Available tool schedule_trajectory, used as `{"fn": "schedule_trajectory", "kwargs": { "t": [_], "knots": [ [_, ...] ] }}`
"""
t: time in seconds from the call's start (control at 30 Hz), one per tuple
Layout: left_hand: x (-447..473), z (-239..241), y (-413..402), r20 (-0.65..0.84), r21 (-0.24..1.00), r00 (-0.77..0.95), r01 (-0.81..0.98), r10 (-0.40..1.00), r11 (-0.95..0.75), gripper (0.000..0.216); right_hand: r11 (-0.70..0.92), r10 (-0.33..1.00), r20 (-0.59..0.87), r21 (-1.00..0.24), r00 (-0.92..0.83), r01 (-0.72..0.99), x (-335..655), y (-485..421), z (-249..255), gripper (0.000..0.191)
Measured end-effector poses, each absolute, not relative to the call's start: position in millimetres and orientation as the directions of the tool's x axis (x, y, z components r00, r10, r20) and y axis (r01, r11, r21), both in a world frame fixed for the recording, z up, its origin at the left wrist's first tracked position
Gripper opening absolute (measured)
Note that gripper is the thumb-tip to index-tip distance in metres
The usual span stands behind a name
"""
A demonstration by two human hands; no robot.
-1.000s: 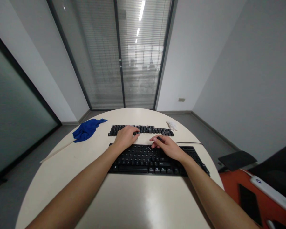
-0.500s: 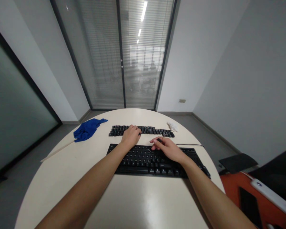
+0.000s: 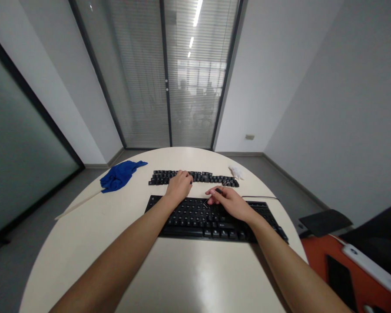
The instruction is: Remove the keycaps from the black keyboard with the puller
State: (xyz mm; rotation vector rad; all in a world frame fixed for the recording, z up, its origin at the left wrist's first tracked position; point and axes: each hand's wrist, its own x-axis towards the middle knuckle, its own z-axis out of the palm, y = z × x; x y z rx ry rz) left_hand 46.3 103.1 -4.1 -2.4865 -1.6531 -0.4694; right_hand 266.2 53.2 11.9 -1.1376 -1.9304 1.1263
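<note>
My left hand rests over the rows of loose black keycaps behind the keyboard. Its fingers are curled, with a small dark keycap at the thumb and fingertips; part of the grip is hidden. Above the middle of a black keyboard, my right hand is closed around a keycap puller. The puller has a dark handle, and its thin wire end points down at the keyboard. Bare key positions show across much of the keyboard, while larger keys stay along its near right edge.
A blue cloth on a light stick lies at the table's left. Crumpled white tissue sits at the far right. The keyboard cable runs rightward. Beside the round table, an orange seat bears a phone and a white power strip.
The view has tilted very slightly. Both hands keep nearly the same place and grip, and nothing on the table has visibly moved.
</note>
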Motion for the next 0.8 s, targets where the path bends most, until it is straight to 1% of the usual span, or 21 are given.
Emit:
{"fn": "schedule_trajectory", "kwargs": {
  "t": [0.17,0.4,0.5,0.63,0.7,0.8],
  "knots": [
    [47.2,-3.9,101.9,0.312,0.074,0.357,0.915,0.881,-0.397,0.012,0.259,0.906,0.079,-0.881,-0.416,0.395,268.0,53.6,12.8,0.046],
    [47.8,-2.3,99.8,0.316,0.079,0.344,0.919,0.884,-0.386,0.016,0.268,0.903,0.088,-0.880,-0.420,0.392,269.8,55.0,13.2,0.045],
    [47.3,0.6,97.6,0.322,0.087,0.335,0.921,0.885,-0.380,0.018,0.279,0.894,0.087,-0.876,-0.439,0.394,270.2,54.1,15.0,0.047],
    [49.8,6.1,82.5,0.321,0.095,0.333,0.920,0.886,-0.380,0.019,0.283,0.861,0.046,-0.871,-0.507,0.403,269.6,49.3,19.5,0.050],
    [52.4,8.0,68.0,0.318,0.120,0.361,0.902,0.877,-0.415,0.023,0.297,0.841,0.032,-0.862,-0.540,0.411,268.7,46.5,21.2,0.050],
    [54.6,7.9,43.5,0.296,0.217,0.424,0.843,0.856,-0.492,0.025,0.343,0.819,0.048,-0.840,-0.572,0.421,267.5,43.8,22.6,0.049]
  ]
}}
